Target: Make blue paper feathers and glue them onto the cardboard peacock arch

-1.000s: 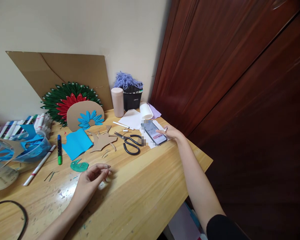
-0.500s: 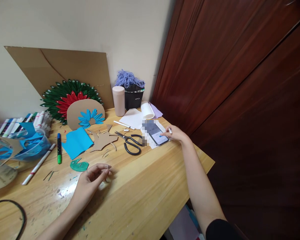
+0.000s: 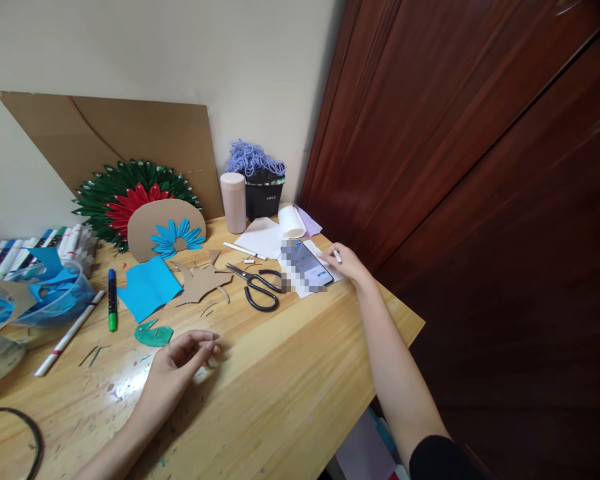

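Observation:
Over the wooden table, my left hand has its fingers curled together near a green cut-out; a small dark thing shows at the fingertips, too tiny to name. My right hand holds a small white pen-like piece at the right edge of a phone lying on white paper. Black-handled scissors lie left of the phone, blades pointing left. Beside them are cardboard scraps and a blue sheet.
A pink bottle and a black container with purple yarn stand at the back. Left are a leafy paper fan, a marker and a clear bowl. A dark wooden cabinet rises on the right.
My right fingers have pulled back slightly from the phone's screen, and the screen's display has changed. The whole view has shifted a little. My left hand keeps its pose.

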Demonstrator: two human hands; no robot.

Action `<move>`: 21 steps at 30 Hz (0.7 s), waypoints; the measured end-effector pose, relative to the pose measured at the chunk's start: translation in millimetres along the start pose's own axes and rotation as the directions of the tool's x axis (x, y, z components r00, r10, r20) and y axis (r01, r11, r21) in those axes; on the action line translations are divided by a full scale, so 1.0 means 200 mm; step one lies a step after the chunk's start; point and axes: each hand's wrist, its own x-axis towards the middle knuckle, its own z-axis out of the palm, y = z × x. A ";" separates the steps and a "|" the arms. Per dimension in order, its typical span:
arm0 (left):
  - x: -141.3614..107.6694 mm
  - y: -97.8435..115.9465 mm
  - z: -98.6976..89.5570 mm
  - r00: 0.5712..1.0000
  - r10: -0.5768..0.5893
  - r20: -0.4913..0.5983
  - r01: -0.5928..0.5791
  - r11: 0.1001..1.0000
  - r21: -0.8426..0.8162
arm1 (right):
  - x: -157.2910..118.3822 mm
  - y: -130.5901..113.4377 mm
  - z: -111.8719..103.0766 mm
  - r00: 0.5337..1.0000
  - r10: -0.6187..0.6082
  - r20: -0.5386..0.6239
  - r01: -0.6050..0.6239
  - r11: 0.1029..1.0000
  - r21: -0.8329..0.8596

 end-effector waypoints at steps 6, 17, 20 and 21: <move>0.04 0.08 0.10 0.998 -0.028 0.048 0.030 0.999 -0.027 | -0.04 -0.14 0.04 0.923 -0.370 -0.106 0.374 0.927 0.030; 0.12 0.10 0.31 0.983 0.118 0.141 -0.148 0.963 0.225 | 0.03 -0.05 0.13 0.918 -0.386 0.090 0.397 0.900 -0.180; 0.11 0.09 0.30 0.981 0.132 0.145 -0.162 0.962 0.218 | 0.02 -0.05 0.13 0.922 -0.378 0.089 0.388 0.901 -0.194; 0.11 0.09 0.30 0.980 0.129 0.148 -0.159 0.964 0.213 | 0.02 -0.05 0.13 0.924 -0.374 0.084 0.383 0.902 -0.199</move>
